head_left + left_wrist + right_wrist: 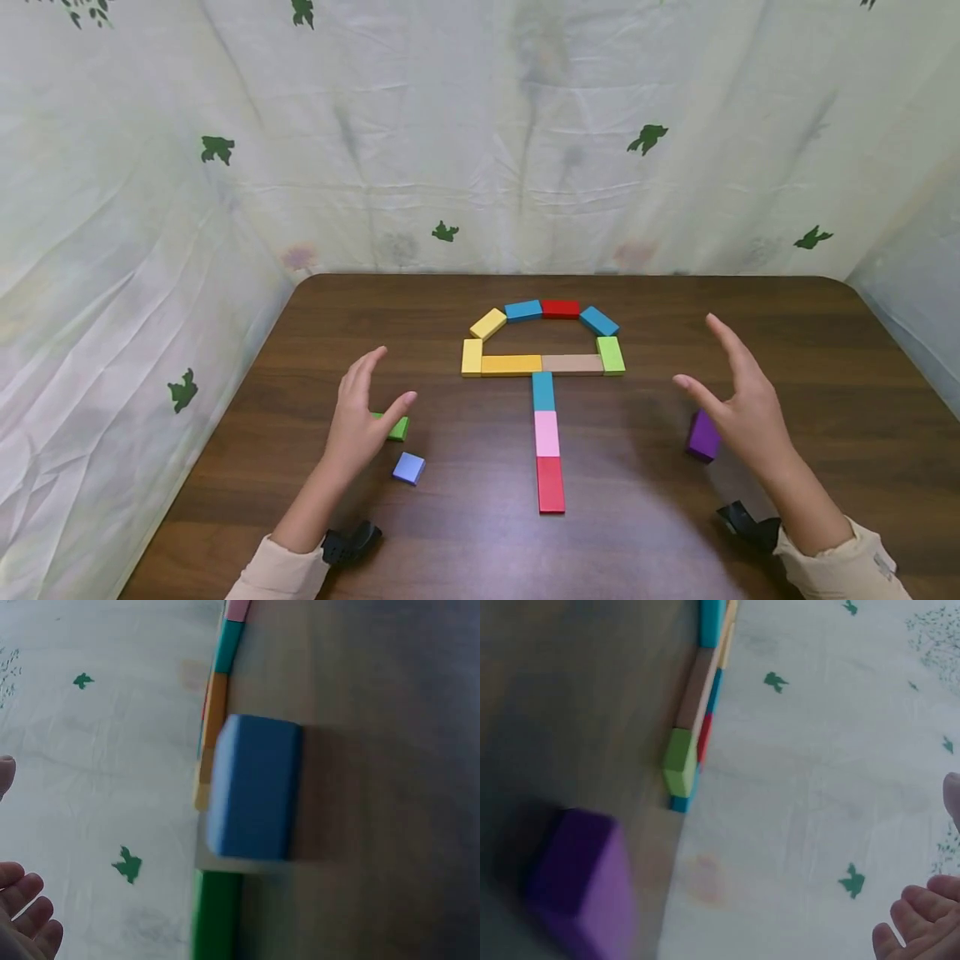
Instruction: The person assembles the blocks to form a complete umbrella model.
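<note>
My left hand [358, 429] is raised above the left part of the table, thumb and fingers spread, holding nothing. It partly hides a green block [398, 429]; a small blue block [408, 468] lies just to its right. On the other side my right hand [750, 417] is also spread and holds nothing, with a purple block [703, 437] beside and partly behind it. Between the hands, coloured blocks form an umbrella-like outline: an arch topped by a red block [560, 310], a base with a yellow block [511, 366], and a stem ending in a red block [551, 485].
The brown wooden table [300, 375] has rounded far corners. A pale cloth [480, 125] with green leaf prints hangs behind it and along both sides. Dark straps [351, 543] circle both wrists.
</note>
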The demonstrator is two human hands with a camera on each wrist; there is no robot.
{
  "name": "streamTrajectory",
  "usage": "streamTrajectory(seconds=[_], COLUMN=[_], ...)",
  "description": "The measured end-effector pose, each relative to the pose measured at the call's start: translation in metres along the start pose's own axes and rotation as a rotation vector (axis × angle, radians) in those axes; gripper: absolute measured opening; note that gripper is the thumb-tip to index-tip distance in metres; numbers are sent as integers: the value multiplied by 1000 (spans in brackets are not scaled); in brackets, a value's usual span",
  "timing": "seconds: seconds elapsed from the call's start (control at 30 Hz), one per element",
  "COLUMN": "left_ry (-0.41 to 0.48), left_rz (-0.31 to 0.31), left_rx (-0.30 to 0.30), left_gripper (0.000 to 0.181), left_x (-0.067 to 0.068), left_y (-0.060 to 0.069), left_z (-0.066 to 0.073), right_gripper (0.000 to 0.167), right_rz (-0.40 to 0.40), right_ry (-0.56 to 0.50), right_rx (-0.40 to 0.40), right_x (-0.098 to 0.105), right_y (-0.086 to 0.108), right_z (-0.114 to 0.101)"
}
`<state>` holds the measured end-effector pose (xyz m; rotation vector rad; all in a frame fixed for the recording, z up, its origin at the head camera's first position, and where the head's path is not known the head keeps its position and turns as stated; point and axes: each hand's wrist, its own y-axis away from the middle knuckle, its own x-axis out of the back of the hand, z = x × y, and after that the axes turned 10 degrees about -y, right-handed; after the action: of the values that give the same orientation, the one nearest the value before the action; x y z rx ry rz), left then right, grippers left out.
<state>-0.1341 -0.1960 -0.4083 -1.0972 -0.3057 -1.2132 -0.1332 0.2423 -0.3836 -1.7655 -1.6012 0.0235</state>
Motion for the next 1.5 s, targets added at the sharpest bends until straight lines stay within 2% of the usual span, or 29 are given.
streamTrajectory(seconds=[0.13,0.33,0.63,0.83,1.07,1.5], left_ry=[-18,-59,-125,-179,-218,-262], left_rz=[-18,-25,-158,-201,-208,-161], left_rx=[68,116,255,311,340,265], left_gripper=[70,72,77,87,91,72], left_x=[1,2,2,0,-4,-11], left_y=[12,26,42,48,50,51], left_z=[-10,-20,-27,-33,-33,-34], right_gripper=[83,86,82,79,80,80], right_rz=[-10,-31,-106,-195,-266,-346], right_ry=[7,35,23,25,35,76], right_rx=[-19,-29,-131,-200,-276,-291], right_x=[4,7,15,18,19,16], right_y=[12,27,46,57,66,71], right_z=[5,18,30,39,50,62])
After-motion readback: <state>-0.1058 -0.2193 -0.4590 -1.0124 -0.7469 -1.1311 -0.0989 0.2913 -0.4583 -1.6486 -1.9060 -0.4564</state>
